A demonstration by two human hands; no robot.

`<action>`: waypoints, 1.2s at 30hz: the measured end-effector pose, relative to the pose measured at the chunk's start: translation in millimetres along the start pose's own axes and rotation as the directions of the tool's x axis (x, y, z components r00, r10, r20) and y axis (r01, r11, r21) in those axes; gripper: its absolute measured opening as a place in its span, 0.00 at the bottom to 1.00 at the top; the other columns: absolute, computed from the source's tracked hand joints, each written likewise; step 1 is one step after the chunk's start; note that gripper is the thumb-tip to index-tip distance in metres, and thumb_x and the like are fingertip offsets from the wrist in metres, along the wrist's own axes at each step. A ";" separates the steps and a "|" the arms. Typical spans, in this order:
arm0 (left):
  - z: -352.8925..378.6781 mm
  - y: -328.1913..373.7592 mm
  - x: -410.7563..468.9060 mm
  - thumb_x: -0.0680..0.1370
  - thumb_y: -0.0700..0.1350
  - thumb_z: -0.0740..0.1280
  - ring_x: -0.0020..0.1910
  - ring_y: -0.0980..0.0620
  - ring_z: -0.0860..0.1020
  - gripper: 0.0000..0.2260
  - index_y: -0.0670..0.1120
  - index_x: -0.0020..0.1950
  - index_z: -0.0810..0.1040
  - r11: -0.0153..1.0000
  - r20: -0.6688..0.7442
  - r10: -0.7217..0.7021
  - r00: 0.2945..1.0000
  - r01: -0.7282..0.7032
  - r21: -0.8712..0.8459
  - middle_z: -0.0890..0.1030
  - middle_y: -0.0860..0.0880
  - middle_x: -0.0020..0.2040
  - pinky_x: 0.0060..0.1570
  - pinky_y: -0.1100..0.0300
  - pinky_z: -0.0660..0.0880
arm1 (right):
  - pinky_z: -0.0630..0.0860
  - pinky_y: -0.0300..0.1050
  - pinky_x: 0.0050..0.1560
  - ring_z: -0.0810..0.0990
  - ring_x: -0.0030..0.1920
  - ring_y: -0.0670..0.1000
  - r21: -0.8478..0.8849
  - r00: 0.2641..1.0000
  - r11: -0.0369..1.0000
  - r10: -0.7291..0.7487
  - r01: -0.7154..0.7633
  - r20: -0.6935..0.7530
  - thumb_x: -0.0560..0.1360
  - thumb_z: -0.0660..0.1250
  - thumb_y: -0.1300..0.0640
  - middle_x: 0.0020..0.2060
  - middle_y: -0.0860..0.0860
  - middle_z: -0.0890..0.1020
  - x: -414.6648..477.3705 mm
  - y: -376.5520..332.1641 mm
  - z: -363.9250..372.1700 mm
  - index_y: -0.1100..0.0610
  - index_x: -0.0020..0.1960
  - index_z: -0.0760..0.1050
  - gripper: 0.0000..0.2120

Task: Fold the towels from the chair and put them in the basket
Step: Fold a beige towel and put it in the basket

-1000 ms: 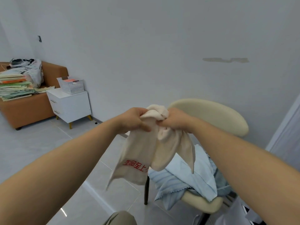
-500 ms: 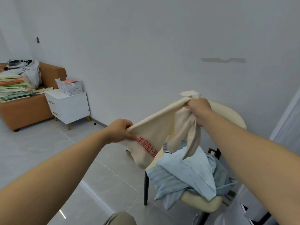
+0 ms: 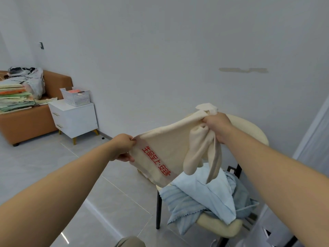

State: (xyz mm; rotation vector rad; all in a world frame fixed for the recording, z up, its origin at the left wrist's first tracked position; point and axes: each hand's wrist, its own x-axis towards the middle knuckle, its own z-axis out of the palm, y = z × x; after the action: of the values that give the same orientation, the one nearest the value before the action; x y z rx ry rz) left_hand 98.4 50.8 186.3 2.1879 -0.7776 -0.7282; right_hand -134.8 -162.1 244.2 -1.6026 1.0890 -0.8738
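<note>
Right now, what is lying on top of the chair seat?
A heap of pale blue towels covers most of the chair seat, one edge hanging over the front. How many there are, and anything beneath them, is hidden. The cream towel is held up above.

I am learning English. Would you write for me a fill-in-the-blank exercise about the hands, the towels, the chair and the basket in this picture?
1. The left hand and the right hand hold a cream towel with ____ lettering.
2. Its bunched end is in the ____ hand.
3. The other towels heaped on the chair are pale ____.
4. The basket on the cabinet is ____ in colour.

Missing words: red; right; blue; white.
</note>
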 end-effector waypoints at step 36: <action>-0.6 30.4 -1.2 0.75 0.28 0.68 0.54 0.41 0.81 0.11 0.42 0.50 0.82 0.884 0.031 0.004 0.999 0.011 -0.468 0.82 0.39 0.55 0.53 0.49 0.80 | 0.74 0.30 0.40 0.80 0.40 0.41 -0.132 0.716 0.894 -0.247 0.429 0.653 0.77 0.64 0.64 0.44 0.44 0.85 -57.9 -12.2 46.9 0.50 0.49 0.85 0.14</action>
State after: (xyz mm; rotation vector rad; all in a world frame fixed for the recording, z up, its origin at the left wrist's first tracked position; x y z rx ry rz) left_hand 88.5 34.3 209.8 1.7413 -0.5410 -0.8543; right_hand -109.0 -91.2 241.1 -2.1688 0.4433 -0.3487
